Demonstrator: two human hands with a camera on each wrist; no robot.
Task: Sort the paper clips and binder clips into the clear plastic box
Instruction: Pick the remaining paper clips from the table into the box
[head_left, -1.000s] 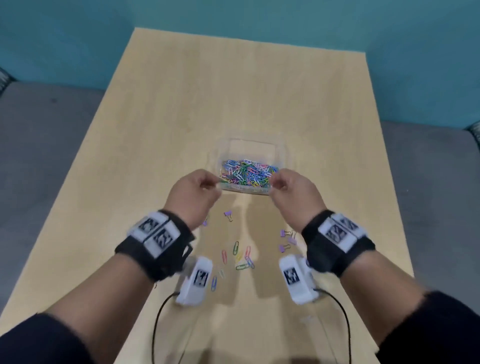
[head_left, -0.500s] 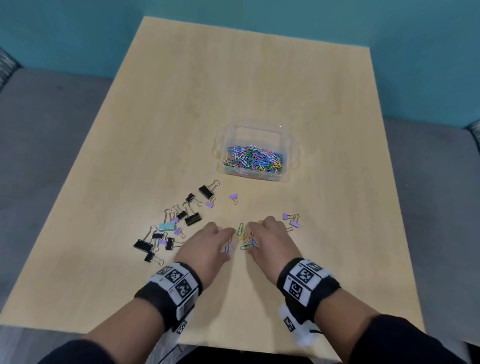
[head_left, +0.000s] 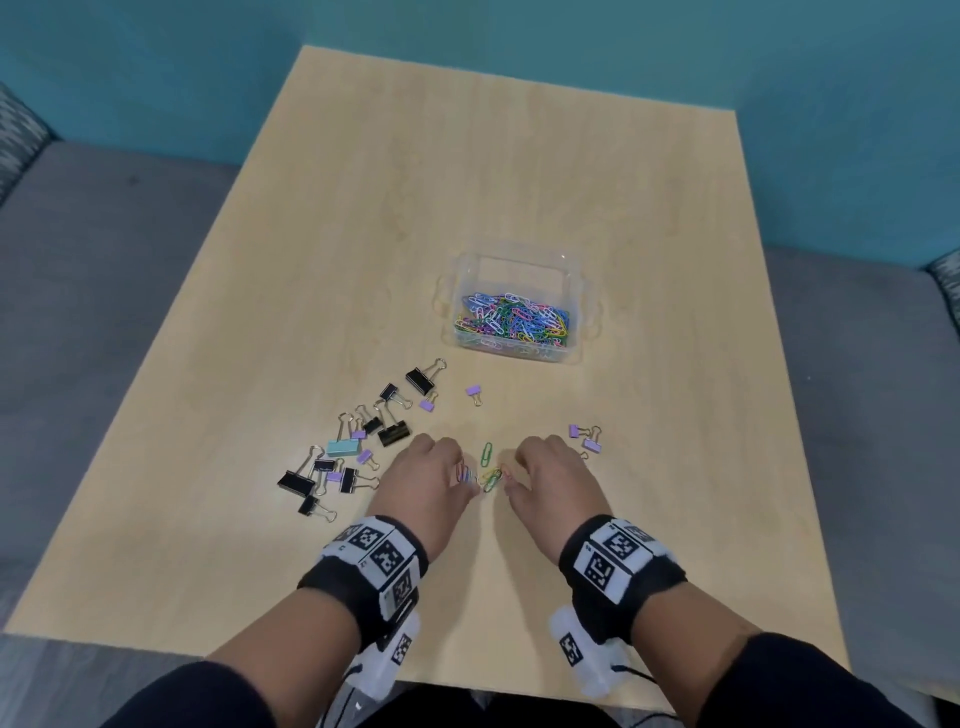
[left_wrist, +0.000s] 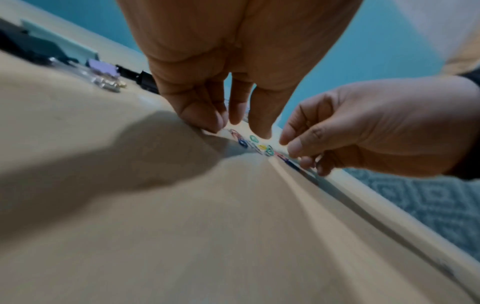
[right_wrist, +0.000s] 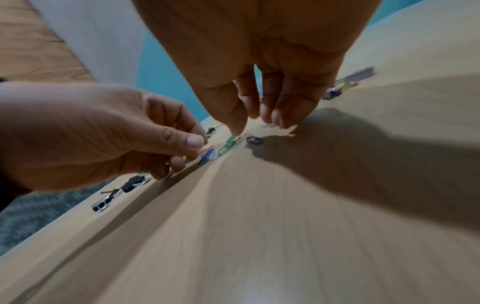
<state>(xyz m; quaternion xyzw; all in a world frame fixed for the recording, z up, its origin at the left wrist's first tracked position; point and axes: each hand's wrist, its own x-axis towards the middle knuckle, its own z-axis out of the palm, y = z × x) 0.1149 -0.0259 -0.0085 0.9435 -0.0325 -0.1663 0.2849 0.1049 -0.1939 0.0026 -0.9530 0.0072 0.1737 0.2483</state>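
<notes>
1. Head view: the left hand (head_left: 426, 483) and the right hand (head_left: 550, 480) sit low in the middle, on the table (head_left: 363, 234).
2. Both hands' fingers are curled, tips down at the loose paper clips (head_left: 487, 467) between them; I cannot tell if they pinch any.
3. The clear plastic box (head_left: 517, 306) sits right of middle, with many clips inside.
4. The binder clips (head_left: 363, 441) lie to the left.

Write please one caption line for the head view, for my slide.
Both hands, left hand and right hand, gather loose paper clips before the clear plastic box.
</notes>
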